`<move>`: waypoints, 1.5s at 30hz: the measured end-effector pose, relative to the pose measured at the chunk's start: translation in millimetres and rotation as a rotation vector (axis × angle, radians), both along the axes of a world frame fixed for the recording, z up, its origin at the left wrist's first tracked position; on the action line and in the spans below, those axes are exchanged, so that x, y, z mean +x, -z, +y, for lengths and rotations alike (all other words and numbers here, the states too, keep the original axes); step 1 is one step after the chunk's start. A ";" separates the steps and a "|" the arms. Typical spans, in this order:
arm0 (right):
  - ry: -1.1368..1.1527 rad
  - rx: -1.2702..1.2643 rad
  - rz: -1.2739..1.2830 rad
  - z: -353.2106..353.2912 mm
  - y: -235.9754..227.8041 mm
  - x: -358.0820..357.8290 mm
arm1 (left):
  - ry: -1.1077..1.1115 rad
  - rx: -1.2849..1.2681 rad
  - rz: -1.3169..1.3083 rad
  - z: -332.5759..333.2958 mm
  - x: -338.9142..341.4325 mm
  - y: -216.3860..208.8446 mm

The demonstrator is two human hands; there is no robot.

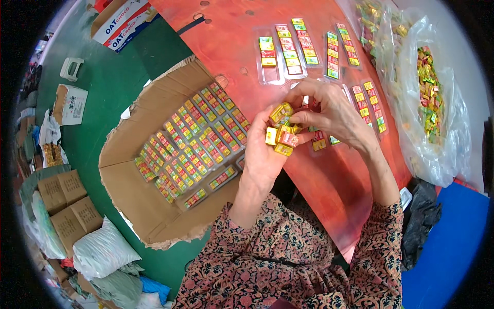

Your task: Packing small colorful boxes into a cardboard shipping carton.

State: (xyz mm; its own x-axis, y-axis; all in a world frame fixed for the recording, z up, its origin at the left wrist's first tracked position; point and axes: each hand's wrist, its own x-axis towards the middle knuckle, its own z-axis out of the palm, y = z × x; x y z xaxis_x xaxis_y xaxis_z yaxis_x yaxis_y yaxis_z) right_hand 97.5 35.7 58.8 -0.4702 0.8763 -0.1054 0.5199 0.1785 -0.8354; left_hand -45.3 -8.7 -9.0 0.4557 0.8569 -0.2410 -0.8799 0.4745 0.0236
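Observation:
Several small cubes in shiny yellow wrapping (283, 136) lie cupped in my left hand (259, 157), its fingers curled round them. My right hand (337, 110) reaches over from the right, thumb and fingers closed on the cubes at the top of the pile. Just beyond my hands, clear plastic trays (270, 75) hold rows of red, yellow and green cubes on the red table (329, 195). One tray at the left of that group is only partly filled. My right hand hides part of the nearer trays.
Left of the table, a large open cardboard box (121, 180) holds many filled trays. Clear plastic bags (442, 167) of loose cubes lie at the table's right. A black bag (419, 221) is beside my right arm. Brown cartons (64, 190) and a white sack (103, 250) stand at far left.

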 end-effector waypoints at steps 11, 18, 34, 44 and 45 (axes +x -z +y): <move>-0.035 0.055 0.020 -4.2 2.5 3.3 | 0.012 -0.068 0.088 3.5 -0.3 -2.7; -0.124 0.161 -0.192 -9.5 0.9 -2.4 | 0.017 -0.076 0.060 5.1 -3.7 -3.7; 0.094 0.452 -0.029 24.2 15.8 3.3 | 0.061 -0.087 0.106 5.7 -6.3 -2.1; 0.091 0.647 -0.279 51.9 54.8 -23.0 | 0.081 -0.054 0.093 5.0 -4.8 5.7; 0.088 0.639 -0.279 52.6 55.2 -24.2 | 0.079 -0.058 0.093 4.9 -4.8 3.7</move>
